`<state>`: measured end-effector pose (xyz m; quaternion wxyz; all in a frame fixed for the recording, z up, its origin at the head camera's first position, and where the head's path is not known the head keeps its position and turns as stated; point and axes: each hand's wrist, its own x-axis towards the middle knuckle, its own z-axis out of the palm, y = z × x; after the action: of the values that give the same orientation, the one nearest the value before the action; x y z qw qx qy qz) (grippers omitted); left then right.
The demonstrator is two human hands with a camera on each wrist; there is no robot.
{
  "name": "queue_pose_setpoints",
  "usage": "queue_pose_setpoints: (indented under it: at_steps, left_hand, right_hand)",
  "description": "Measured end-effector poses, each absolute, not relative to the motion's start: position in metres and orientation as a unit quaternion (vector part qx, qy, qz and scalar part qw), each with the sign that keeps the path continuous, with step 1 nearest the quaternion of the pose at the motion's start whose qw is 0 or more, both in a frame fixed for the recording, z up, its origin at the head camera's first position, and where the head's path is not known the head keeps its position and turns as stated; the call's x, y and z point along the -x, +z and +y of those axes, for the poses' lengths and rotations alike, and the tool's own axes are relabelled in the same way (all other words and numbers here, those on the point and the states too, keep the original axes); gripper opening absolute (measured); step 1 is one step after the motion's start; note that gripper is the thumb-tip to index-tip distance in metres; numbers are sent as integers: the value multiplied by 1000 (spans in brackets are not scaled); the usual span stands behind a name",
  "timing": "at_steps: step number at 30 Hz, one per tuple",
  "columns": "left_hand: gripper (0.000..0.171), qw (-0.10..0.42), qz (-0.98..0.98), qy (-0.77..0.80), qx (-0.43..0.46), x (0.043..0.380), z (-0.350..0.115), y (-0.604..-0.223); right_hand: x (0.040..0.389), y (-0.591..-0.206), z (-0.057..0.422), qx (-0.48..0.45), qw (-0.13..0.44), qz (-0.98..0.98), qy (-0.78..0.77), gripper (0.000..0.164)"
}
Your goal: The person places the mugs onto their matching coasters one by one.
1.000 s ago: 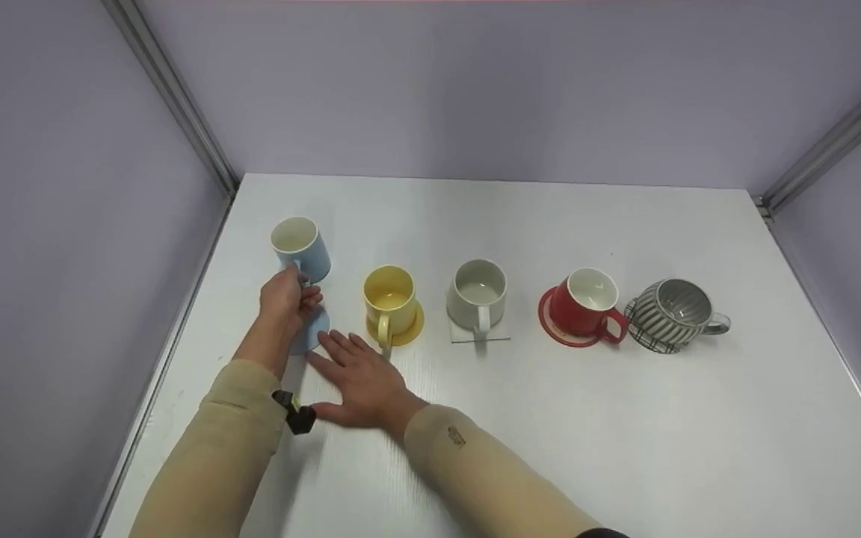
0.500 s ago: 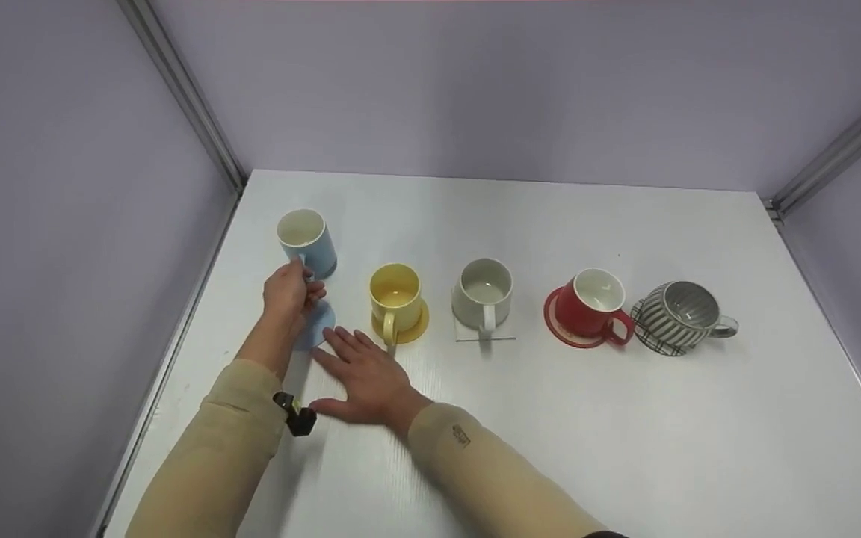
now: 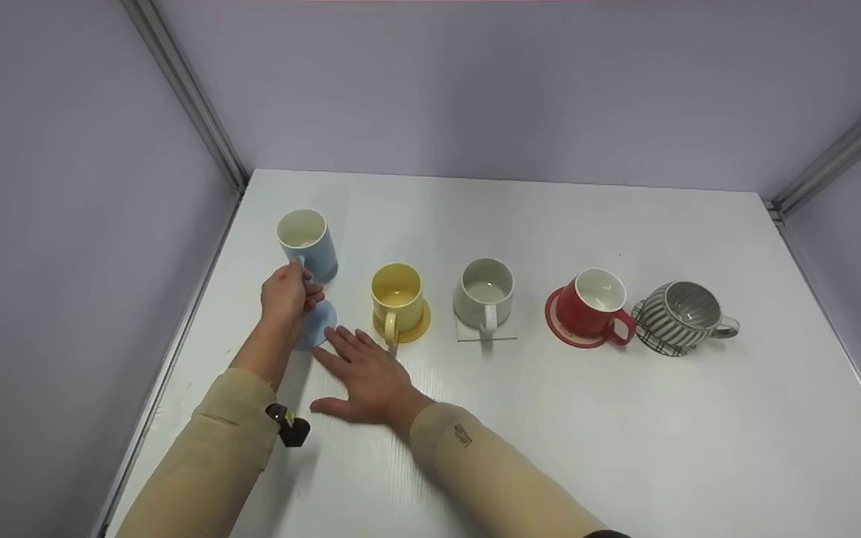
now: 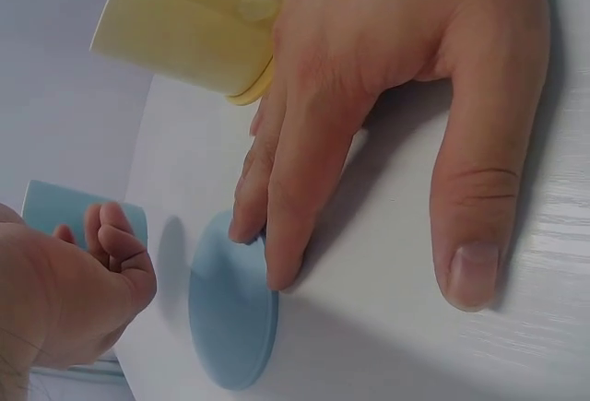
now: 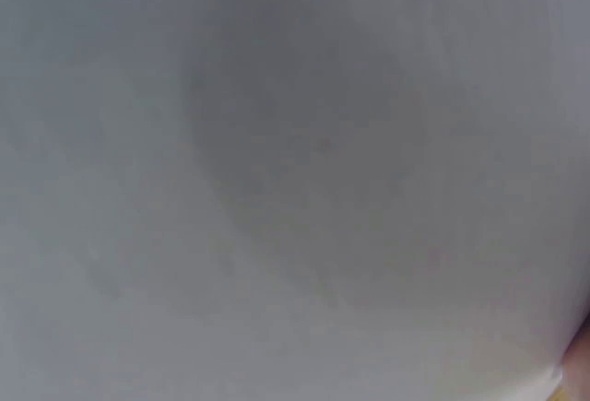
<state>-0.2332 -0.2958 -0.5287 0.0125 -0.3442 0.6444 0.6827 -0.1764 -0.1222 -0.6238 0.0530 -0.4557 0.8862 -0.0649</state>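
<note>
My left hand (image 3: 285, 297) grips the handle of a light blue mug (image 3: 318, 252) at the left of the table, with the mug upright. In the left wrist view a shadow lies on the table beside this mug (image 4: 85, 209). Just in front of it a round blue coaster (image 3: 318, 323) lies flat, partly covered by the left hand and wrist in the head view. My right hand (image 3: 371, 381) is spread palm down, its fingertips at the coaster's right edge. A yellow mug (image 3: 398, 299) on a yellow coaster (image 3: 421, 326) stands just beyond those fingers.
Right of the yellow mug stand a pale grey mug (image 3: 481, 295) on a white square coaster (image 3: 468, 334), a red mug (image 3: 584, 308) on a red coaster (image 3: 554, 323), and a striped cup (image 3: 671, 317) on a checked coaster (image 3: 649, 340). Walls (image 3: 505, 90) enclose the table's back and sides.
The view has shifted slightly, so everything sits a little further right in it. The left hand keeps its grip on the blue mug and the right hand stays spread by the coaster.
</note>
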Motion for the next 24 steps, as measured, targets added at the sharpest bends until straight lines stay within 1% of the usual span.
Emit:
queue_pose_setpoints:
  at_steps: [10,20,24]
  left_hand:
    - [46,16,659,670,343,218,-294,-529]
    - [49,7,674,659,333,209,-296,-524]
    - [47,5,676,662,324,207,-293,-522]
  right_hand:
    - [172,-625,-122,451,72,887,-63,92]
    - [174,-625,-125,454,63,886,-65,92]
    - [176,-624,-123,453,54,888,-62,92]
